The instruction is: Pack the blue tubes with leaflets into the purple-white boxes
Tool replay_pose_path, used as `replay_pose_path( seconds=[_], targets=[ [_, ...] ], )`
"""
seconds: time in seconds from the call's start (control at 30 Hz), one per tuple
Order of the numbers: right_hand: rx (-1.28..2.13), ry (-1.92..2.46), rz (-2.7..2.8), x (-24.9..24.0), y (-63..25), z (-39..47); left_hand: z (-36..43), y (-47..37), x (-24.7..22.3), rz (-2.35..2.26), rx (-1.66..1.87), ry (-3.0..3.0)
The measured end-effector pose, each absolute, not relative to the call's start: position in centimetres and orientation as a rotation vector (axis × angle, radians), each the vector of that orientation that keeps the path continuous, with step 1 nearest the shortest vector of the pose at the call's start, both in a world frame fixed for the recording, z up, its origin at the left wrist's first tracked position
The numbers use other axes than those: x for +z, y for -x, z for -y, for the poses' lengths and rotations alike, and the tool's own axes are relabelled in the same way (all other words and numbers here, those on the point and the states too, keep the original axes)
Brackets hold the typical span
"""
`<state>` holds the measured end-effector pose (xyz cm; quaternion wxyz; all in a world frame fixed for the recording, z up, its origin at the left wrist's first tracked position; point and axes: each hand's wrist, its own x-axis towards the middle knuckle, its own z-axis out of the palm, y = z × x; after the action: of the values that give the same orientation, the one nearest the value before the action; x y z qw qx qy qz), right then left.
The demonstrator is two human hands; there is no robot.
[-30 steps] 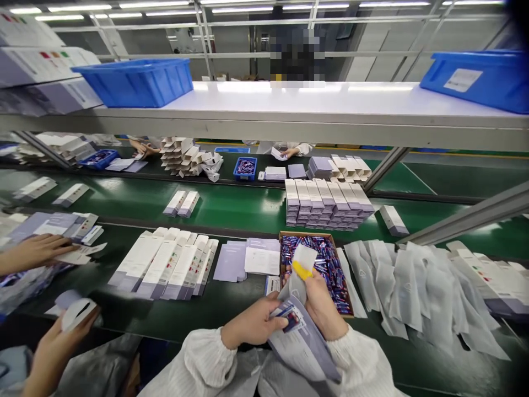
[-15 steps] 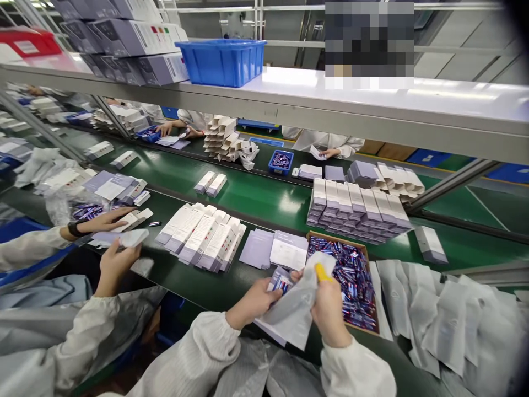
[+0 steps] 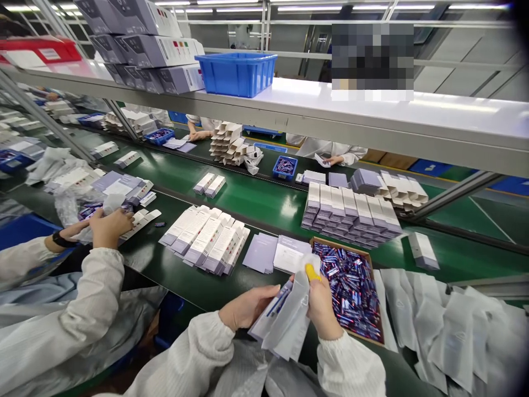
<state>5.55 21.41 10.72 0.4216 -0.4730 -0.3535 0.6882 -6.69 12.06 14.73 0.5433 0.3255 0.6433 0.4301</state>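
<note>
My left hand (image 3: 247, 306) grips a lavender booklet (image 3: 259, 327) at its edge, with what look like batteries lying against it. A frosted plastic bag (image 3: 289, 317) overlaps the booklet, and my right hand (image 3: 323, 306) pinches this bag near its top. A yellow cover sits on a digit of that hand. Just beyond my right hand is a cardboard tray of blue-and-red batteries (image 3: 351, 286). Lavender booklets (image 3: 260, 252) and white-faced leaflets (image 3: 289, 253) lie flat in front of my hands. How far the booklet is inside the bag is hidden.
White-and-lavender cartons (image 3: 204, 240) stand in rows at left; stacked cartons (image 3: 351, 209) rest on the green belt (image 3: 256, 196). More frosted bags (image 3: 450, 325) lie at right. A shelf (image 3: 297, 118) with a blue bin (image 3: 237, 74) crosses above. A co-worker's hands (image 3: 109, 226) work at left.
The bag and booklet have come together at a steeper tilt, and my right hand has shifted slightly left. The co-worker's hands at left have moved back toward their batteries. The view has tilted slightly upward.
</note>
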Motion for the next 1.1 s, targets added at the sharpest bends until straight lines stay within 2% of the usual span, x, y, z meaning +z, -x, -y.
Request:
replay_pose_path(
  seconds=[0.1,0.17,0.37,0.57,0.63,0.8,0.97,1.1],
  targets=[
    [1.677,1.187,0.886,10.8,-5.6,-21.5,-12.4,6.5,14.5,-0.947,0.866,-0.615],
    [1.640,1.203,0.876,10.8,-5.6,-21.5,-12.6,6.0,14.0,-0.851,0.860,-0.650],
    [1.572,1.220,1.072,11.0,-5.2,-21.6,-13.0,3.9,12.1,-1.101,1.004,-0.919],
    [1.361,1.254,1.318,10.5,-5.8,-23.2,-13.2,3.4,10.9,-1.247,1.034,-0.976],
    [1.412,1.204,1.188,10.1,-6.7,-23.5,-13.3,3.4,10.9,-1.262,1.058,-0.871],
    [1.888,1.041,0.978,8.0,-9.1,-21.7,-13.9,3.3,11.0,-1.189,1.235,-0.555],
    [1.786,1.067,1.135,6.1,-7.7,-18.4,-14.3,2.6,10.9,-1.105,1.259,-0.452],
    [1.746,1.003,1.268,7.5,-6.6,-18.0,-14.1,2.4,10.9,-0.954,1.280,-0.387]
  ],
)
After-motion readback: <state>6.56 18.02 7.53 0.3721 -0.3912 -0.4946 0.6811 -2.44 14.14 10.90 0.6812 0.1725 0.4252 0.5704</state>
